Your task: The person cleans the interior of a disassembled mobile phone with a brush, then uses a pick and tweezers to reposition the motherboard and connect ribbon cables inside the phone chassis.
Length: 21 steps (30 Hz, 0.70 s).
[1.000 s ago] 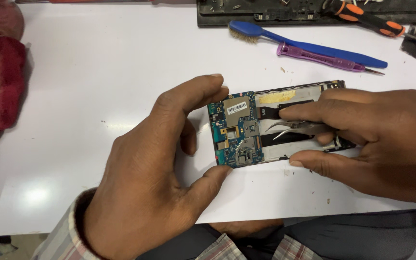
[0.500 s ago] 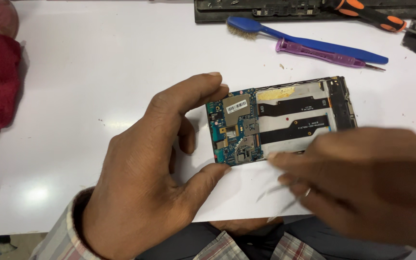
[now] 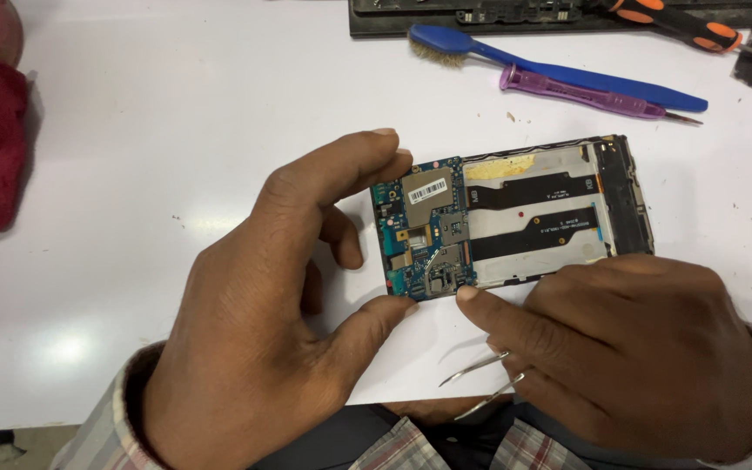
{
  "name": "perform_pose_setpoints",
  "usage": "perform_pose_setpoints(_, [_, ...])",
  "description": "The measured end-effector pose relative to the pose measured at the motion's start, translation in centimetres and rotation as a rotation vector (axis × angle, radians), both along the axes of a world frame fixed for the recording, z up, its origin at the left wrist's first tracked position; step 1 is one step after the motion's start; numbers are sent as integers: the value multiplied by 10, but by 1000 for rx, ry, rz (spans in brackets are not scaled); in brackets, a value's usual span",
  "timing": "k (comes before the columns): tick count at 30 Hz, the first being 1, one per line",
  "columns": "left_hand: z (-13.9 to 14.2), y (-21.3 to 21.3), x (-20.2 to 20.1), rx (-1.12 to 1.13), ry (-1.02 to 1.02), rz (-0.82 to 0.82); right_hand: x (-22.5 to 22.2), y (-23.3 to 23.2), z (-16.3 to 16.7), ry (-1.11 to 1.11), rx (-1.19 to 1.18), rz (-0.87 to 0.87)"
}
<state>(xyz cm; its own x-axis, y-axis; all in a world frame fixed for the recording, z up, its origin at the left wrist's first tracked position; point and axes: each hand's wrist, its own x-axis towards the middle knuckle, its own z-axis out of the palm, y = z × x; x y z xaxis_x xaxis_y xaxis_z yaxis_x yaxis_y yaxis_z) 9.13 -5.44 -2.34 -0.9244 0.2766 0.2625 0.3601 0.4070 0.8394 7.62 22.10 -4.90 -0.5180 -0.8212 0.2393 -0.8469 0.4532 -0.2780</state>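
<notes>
The opened phone lies flat on the white table. The left hand pinches its circuit-board end; the right hand holds tweezers, a fingertip touching the edge. It looks light, stiff and fragile; best held by the frame edges.

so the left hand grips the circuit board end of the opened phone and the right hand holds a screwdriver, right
Not quite. In the head view, the left hand does grip the circuit board end of the opened phone, but the right hand holds metal tweezers, not a screwdriver.

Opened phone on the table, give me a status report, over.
Left hand pinches opened phone at circuit-board end. Right hand holds tweezers, fingertip at phone edge. Nothing blocking.
</notes>
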Motion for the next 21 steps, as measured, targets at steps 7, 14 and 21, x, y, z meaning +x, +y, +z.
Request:
perform_pose_setpoints(7, [0,0,1,-2,6,9,1,-2,0,-4,0,-9])
perform_pose_setpoints(14, [-1,0,1,2,5,2,-1,0,-1,-21,6,-9])
perform_pose_setpoints(21, [-2,-1,0,-9,4,11,-1,1,-2,-23,19,-8])
